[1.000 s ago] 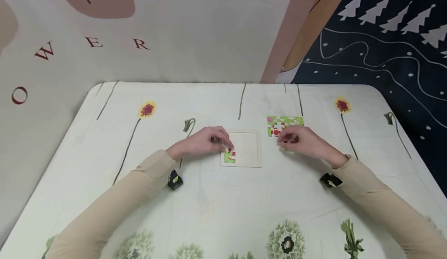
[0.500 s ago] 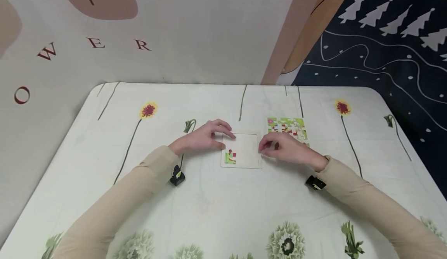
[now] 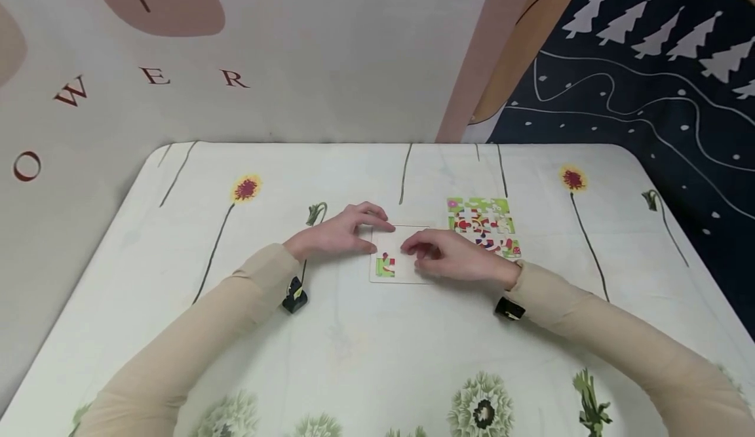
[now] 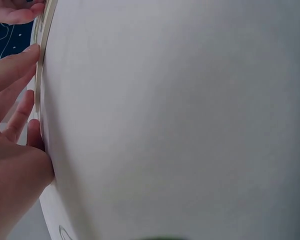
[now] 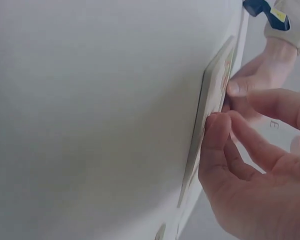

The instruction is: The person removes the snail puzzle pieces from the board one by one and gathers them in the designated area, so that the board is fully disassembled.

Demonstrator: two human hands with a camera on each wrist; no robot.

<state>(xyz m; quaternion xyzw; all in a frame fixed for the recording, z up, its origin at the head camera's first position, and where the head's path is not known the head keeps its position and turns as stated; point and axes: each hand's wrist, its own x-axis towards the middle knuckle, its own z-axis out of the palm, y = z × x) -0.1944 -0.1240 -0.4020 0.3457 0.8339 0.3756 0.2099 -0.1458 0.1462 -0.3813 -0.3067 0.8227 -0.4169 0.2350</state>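
Observation:
A pale, shallow puzzle tray (image 3: 404,276) lies on the table, with green-and-red pieces (image 3: 386,266) together in its near left corner. My left hand (image 3: 348,230) rests at the tray's left edge, its fingers loosely extended and spread; the left wrist view shows fingertips against the tray's rim (image 4: 44,55). Over the right half of the tray, my right hand (image 3: 451,253) has thumb and fingers brought together in a pinch, apparently on a puzzle piece that the fingertips almost wholly hide. To its right lie several colourful jigsaw pieces (image 3: 480,217), roughly arranged as a picture with gaps.
A white cloth (image 3: 342,352) printed with flowers covers the table. Behind the table's back edge hangs a light backdrop (image 3: 330,63), and a dark tree-patterned fabric (image 3: 625,90) is on the right. Each wrist carries a small black camera (image 3: 295,296).
My right hand has moved left from the loose jigsaw pieces to above the tray. My left hand has drawn back slightly from the corner pieces, and its fingers have spread.

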